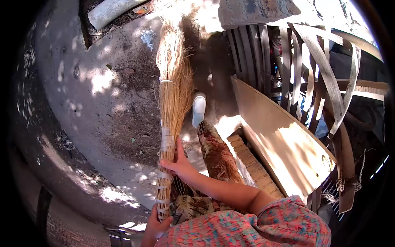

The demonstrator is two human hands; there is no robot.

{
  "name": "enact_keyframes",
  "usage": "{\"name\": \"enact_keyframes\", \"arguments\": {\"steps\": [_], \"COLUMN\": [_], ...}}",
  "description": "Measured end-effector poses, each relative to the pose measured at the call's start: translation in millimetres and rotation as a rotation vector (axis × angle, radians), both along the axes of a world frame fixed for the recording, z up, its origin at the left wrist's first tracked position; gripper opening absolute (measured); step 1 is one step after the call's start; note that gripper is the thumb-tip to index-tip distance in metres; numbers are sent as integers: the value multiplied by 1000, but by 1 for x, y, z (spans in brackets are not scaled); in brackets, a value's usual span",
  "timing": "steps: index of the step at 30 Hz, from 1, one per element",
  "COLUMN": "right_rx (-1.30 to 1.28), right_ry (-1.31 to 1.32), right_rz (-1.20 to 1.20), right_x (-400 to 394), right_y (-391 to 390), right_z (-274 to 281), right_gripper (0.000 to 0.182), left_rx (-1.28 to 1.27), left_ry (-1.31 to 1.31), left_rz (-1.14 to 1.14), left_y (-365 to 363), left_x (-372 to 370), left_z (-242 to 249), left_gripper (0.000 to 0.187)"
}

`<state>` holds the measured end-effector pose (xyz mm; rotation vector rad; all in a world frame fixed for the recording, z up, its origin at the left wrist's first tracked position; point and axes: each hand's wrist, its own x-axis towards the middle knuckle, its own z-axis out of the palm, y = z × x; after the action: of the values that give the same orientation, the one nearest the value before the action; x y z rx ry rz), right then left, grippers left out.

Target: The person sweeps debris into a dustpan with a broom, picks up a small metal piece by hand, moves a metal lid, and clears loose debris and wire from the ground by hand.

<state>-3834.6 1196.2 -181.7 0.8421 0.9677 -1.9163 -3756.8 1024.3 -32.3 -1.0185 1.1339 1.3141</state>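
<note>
A straw broom (175, 90) stretches up the middle of the head view, its bristles spread at the far end and its handle bound with pale bands. My right hand (180, 162) is wrapped round the handle just below the bristles. Lower down, near my body, my left hand (156, 222) grips the handle's end, its fingers partly behind the straw. A white shoe (199, 108) shows just right of the bristles.
Dirt and concrete ground (123, 103) with fallen leaves lies to the left. At the right a wooden board (284, 136) leans beside curved slats (321, 61) and a brick edge (251, 162). A pale pipe (109, 12) lies at the top left.
</note>
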Motion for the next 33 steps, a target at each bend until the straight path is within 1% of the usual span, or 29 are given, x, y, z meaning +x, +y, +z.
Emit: {"name": "enact_keyframes", "arguments": {"steps": [1, 2, 4, 5, 6, 8, 9, 10, 11, 12, 13, 14, 16, 17, 18, 19, 20, 21, 22, 23, 24, 25, 26, 27, 28, 30, 31, 32, 33], "right_rx": [138, 276, 359, 410, 454, 445, 452, 437, 436, 444, 453, 461, 441, 422, 414, 426, 441, 462, 463, 490, 523, 511, 499, 416, 413, 416, 430, 448, 433], "right_ry": [-91, -186, -222, -227, -185, -194, -193, -166, -128, -134, -160, -174, -152, -131, -123, -113, -119, -142, -144, -180, -215, -204, -210, -175, -166, -153, -149, -161, -76], "right_rz": [-84, -166, -295, -365, -379, -509, -566, -567, -529, -480, -406, -333, -340, -352, -347, -380, -415, -445, -448, -396, -337, -228, -127, -150, -143, -275, -338, -399, -486], "right_x": [8, 12, 19, 24, 28, 5, -13, -24, -36, -43, -42, -46, -24, -19, -22, -22, -17, -27, -29, -35, -43, -37, -29, -18, -6, 5, -4, -11, -14], "right_y": [6, 15, 42, 57, 76, 105, 118, 133, 144, 149, 148, 148, 145, 146, 153, 160, 164, 169, 165, 154, 144, 136, 128, 129, 131, 141, 151, 159, 168], "right_z": [9, 13, 5, -8, -24, -49, -59, -84, -109, -130, -128, -122, -77, -65, -69, -75, -80, -103, -122, -143, -151, -150, -132, -110, -93, -69, -68, -68, -95], "right_gripper": [109, 108, 102, 100, 98, 97, 97, 97, 98, 96, 97, 97, 99, 100, 100, 101, 102, 102, 102, 102, 102, 102, 102, 101, 101, 101, 100, 99, 98], "left_rx": [79, 76, 212, 210, 209, 227, 261, 299, 302, 265, 225, 223, 196, 188, 193, 201, 199, 225, 250, 248, 198, 154, 163, 148, 127, 145, 194, 196, 235], "left_ry": [-32, -22, -172, -139, -105, 146, 127, 104, 82, 60, 53, 65, 127, 133, 192, 239, 222, 56, -98, -90, -108, -144, -168, -85, 23, 126, 210, 207, 211], "left_rz": [-39, -54, -124, -254, -385, -447, -404, -370, -376, -215, -48, -41, -177, -170, -174, -180, -181, -224, -263, -258, -117, 15, 8, -24, -47, -88, -81, -80, -165], "left_y": [3, 9, 34, 53, 68, 93, 108, 120, 133, 149, 162, 165, 161, 163, 164, 167, 170, 172, 173, 169, 165, 162, 163, 166, 169, 169, 168, 167, 165], "left_x": [2, -3, -24, -33, -38, -27, -40, -55, -64, -70, -74, -73, -56, -45, -35, -46, -60, -83, -103, -98, -86, -71, -53, -34, -22, 5, -13, -30, -49], "left_z": [-5, -8, -18, -26, -39, -87, -111, -133, -142, -146, -147, -136, -92, -85, -82, -76, -86, -114, -130, -135, -139, -134, -119, -99, -84, -71, -73, -91, -117], "left_gripper": [65, 65, 70, 72, 74, 76, 76, 77, 77, 76, 75, 75, 73, 73, 71, 70, 70, 68, 66, 66, 66, 66, 66, 66, 66, 68, 68, 68, 67]}}
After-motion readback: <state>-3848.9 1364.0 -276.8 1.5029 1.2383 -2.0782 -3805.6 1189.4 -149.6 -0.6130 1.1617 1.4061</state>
